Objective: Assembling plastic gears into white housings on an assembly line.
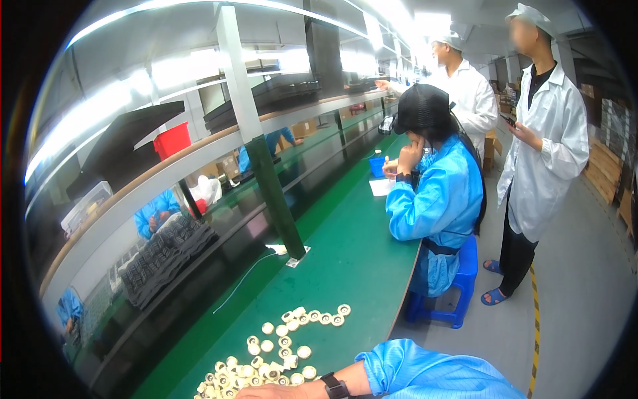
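Observation:
My right hand (269, 392) is at the bottom edge, its arm in a blue sleeve (415, 369) and a dark watch (334, 386) on the wrist. Only the back of it shows; the fingers are cut off by the frame. It lies against a heap of small cream round parts (222, 382), some with dark centres and ridged rims. From the heap, more of these round parts (304, 352) trail out singly over the green bench top (332, 266), one row ending in a ridged piece (343, 310). My left hand is out of view.
A person in blue (438, 193) sits at the bench on a blue stool (458, 286); two people in white coats (548, 146) stand behind. A green-and-white post (272, 193) rises from the bench beside a white cable (242, 279). A red bin (172, 141) sits on the shelf.

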Action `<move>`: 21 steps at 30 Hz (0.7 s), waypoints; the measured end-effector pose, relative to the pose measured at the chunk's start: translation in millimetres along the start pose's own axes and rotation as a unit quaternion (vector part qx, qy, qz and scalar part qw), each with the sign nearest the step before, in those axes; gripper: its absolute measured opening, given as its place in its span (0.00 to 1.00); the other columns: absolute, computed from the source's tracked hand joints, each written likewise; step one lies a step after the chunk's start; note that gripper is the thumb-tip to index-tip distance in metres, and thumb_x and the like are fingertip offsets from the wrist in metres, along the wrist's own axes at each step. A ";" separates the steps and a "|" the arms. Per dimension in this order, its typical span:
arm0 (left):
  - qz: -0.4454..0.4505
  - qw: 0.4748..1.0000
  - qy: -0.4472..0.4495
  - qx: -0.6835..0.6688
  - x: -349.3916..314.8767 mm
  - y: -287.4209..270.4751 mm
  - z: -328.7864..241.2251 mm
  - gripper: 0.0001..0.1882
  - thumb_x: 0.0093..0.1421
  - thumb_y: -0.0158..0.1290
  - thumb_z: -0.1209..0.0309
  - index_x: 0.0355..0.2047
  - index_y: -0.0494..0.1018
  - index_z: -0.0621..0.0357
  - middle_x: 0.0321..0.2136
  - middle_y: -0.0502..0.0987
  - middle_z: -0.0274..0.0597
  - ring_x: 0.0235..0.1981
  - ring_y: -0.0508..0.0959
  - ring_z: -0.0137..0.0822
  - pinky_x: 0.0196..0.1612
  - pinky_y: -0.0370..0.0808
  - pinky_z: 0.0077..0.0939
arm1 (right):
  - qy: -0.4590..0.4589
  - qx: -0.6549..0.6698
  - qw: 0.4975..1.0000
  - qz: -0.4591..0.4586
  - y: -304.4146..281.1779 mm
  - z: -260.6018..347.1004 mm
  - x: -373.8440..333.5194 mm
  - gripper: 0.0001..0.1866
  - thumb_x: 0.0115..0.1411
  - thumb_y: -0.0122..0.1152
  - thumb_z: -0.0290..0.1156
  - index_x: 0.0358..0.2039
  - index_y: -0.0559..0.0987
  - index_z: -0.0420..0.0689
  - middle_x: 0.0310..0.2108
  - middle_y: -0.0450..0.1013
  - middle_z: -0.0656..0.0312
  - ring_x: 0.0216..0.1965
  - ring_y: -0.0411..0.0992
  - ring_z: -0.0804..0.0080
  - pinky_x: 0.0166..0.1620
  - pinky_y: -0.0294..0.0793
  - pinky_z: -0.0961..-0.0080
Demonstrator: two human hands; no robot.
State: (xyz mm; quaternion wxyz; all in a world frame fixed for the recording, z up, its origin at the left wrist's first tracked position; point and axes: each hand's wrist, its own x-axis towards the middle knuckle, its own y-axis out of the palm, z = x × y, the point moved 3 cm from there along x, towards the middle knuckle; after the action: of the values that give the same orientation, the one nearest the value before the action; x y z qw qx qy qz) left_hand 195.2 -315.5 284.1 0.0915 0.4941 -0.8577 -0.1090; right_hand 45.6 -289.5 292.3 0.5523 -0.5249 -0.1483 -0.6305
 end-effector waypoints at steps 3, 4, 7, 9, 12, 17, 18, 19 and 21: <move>-0.001 1.000 0.001 0.003 -1.4 1.3 -1.7 0.06 0.64 0.50 0.71 0.39 0.70 0.58 0.32 0.77 0.41 0.29 0.77 0.28 0.31 0.73 0.17 | 0.006 -0.002 1.000 -0.002 2.0 -2.1 -2.0 0.15 0.59 0.54 0.32 0.45 0.72 0.40 0.38 0.70 0.52 0.37 0.73 0.53 0.37 0.75 0.65; -0.001 1.000 0.001 -0.002 -1.8 1.3 -2.0 0.06 0.64 0.49 0.71 0.39 0.70 0.58 0.32 0.77 0.41 0.29 0.77 0.28 0.31 0.73 0.17 | 0.007 -0.001 1.000 -0.002 1.9 -2.0 -2.1 0.15 0.59 0.54 0.32 0.45 0.72 0.40 0.38 0.70 0.52 0.37 0.73 0.53 0.37 0.75 0.65; 0.000 1.000 0.002 -0.008 -2.9 0.9 -2.2 0.06 0.64 0.49 0.71 0.39 0.69 0.59 0.32 0.76 0.41 0.29 0.77 0.28 0.32 0.73 0.17 | 0.002 -0.004 1.000 -0.003 -0.1 0.6 0.1 0.16 0.58 0.55 0.32 0.46 0.72 0.40 0.39 0.70 0.51 0.38 0.73 0.53 0.38 0.75 0.65; 0.002 1.000 -0.003 0.000 -3.0 0.4 -2.6 0.06 0.64 0.49 0.71 0.39 0.69 0.58 0.33 0.76 0.41 0.29 0.77 0.28 0.32 0.73 0.17 | 0.005 0.000 1.000 -0.002 -2.3 3.1 1.1 0.16 0.59 0.54 0.33 0.46 0.72 0.40 0.39 0.70 0.52 0.38 0.73 0.53 0.37 0.75 0.65; 0.002 1.000 -0.012 -0.001 -4.1 5.0 -6.1 0.06 0.64 0.49 0.71 0.39 0.69 0.58 0.32 0.76 0.40 0.29 0.77 0.28 0.31 0.73 0.17 | 0.010 -0.010 1.000 0.006 -1.7 1.3 -0.7 0.16 0.59 0.54 0.33 0.45 0.72 0.40 0.39 0.71 0.52 0.38 0.73 0.53 0.38 0.75 0.65; 0.001 1.000 -0.012 -0.005 -4.0 5.8 -6.5 0.05 0.64 0.49 0.72 0.39 0.69 0.58 0.31 0.76 0.40 0.28 0.77 0.28 0.30 0.73 0.16 | 0.003 -0.013 1.000 -0.002 -1.9 1.1 -0.8 0.15 0.59 0.54 0.34 0.45 0.72 0.40 0.38 0.70 0.52 0.37 0.72 0.53 0.37 0.75 0.64; 0.002 1.000 -0.013 -0.005 -3.9 5.2 -6.1 0.05 0.64 0.49 0.72 0.39 0.69 0.58 0.30 0.76 0.39 0.27 0.77 0.27 0.30 0.72 0.16 | 0.001 -0.014 1.000 -0.005 -2.1 1.6 -0.6 0.15 0.59 0.54 0.34 0.44 0.72 0.40 0.38 0.70 0.52 0.37 0.72 0.53 0.37 0.75 0.64; 0.002 1.000 -0.014 -0.006 -4.1 5.0 -5.8 0.05 0.64 0.49 0.72 0.39 0.69 0.57 0.30 0.77 0.39 0.27 0.77 0.27 0.30 0.72 0.16 | 0.002 -0.014 1.000 -0.005 -2.8 2.7 0.0 0.15 0.59 0.54 0.34 0.44 0.72 0.40 0.38 0.70 0.52 0.37 0.72 0.53 0.37 0.75 0.64; -0.001 1.000 -0.012 -0.009 -4.3 5.7 -5.9 0.05 0.64 0.49 0.72 0.38 0.70 0.57 0.30 0.76 0.38 0.26 0.76 0.26 0.30 0.72 0.16 | 0.014 -0.006 1.000 0.006 -3.5 3.8 1.4 0.15 0.59 0.53 0.34 0.44 0.72 0.40 0.37 0.70 0.52 0.37 0.72 0.53 0.37 0.75 0.64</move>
State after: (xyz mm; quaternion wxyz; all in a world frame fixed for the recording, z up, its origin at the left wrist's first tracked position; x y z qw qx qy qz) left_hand 194.2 -309.6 291.2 0.0855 0.4926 -0.8573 -0.1232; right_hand 44.8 -286.2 296.3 0.5544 -0.5206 -0.1337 -0.6353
